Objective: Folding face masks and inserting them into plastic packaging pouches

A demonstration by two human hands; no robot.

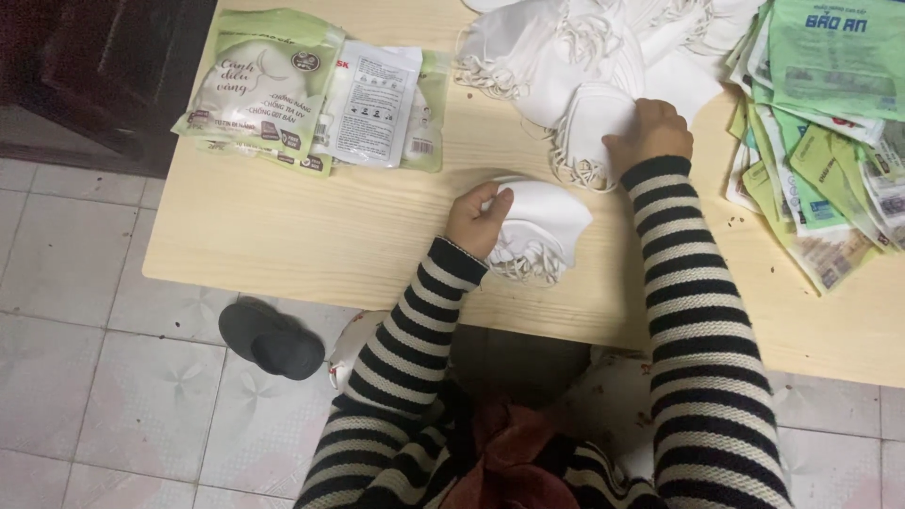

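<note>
My left hand (479, 219) is closed on a small stack of folded white face masks (545, 226) near the front edge of a low pale wooden table (311, 236). Their ear loops hang out at the bottom. My right hand (650, 132) reaches further back and pinches one white mask (592, 127) at the near edge of a big loose heap of white masks (584, 47). Both arms wear black-and-white striped sleeves.
Green-and-white filled mask packets (273, 85) lie stacked at the table's back left. A fanned pile of flat green packets (820, 123) fills the right side. A dark slipper (271, 339) lies on the tiled floor under the table's left front edge.
</note>
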